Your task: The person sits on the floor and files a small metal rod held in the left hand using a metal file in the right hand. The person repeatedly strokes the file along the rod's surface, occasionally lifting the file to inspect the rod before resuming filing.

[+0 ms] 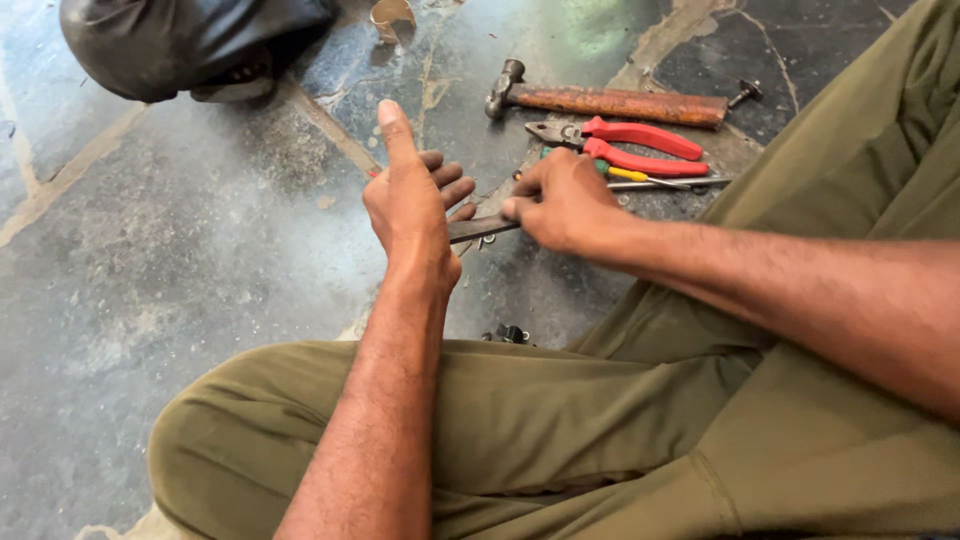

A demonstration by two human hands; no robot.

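The right hand (562, 203) is closed around one end of a flat, dark metal strip (478, 229), thumb and fingers pinching it; the strip runs from that grip toward the left hand (412, 195) and passes behind it. The left hand stands edge-on to the camera, thumb straight up and fingers loosely curled on the far side. Whether those fingers actually press on the strip cannot be told — the palm hides the contact. A sliver of something red (373, 173) shows at the left hand's far edge, too small to identify.

As a judgement, the work on the strip is under way but not finished: it is held off the floor between the two hands, not set down, and no tool is in either hand. Just beyond the right hand lie red-handled pliers (628, 145), a yellow-handled screwdriver (640, 177) touching the pliers' near side, and farther out a hammer (608, 102) with a rusty wooden handle — all untouched on the stone floor (180, 230). Near the person's knee, below the hands, sits a small dark metal fitting (510, 333). Well beyond the left hand lies a black bundle (180, 40).
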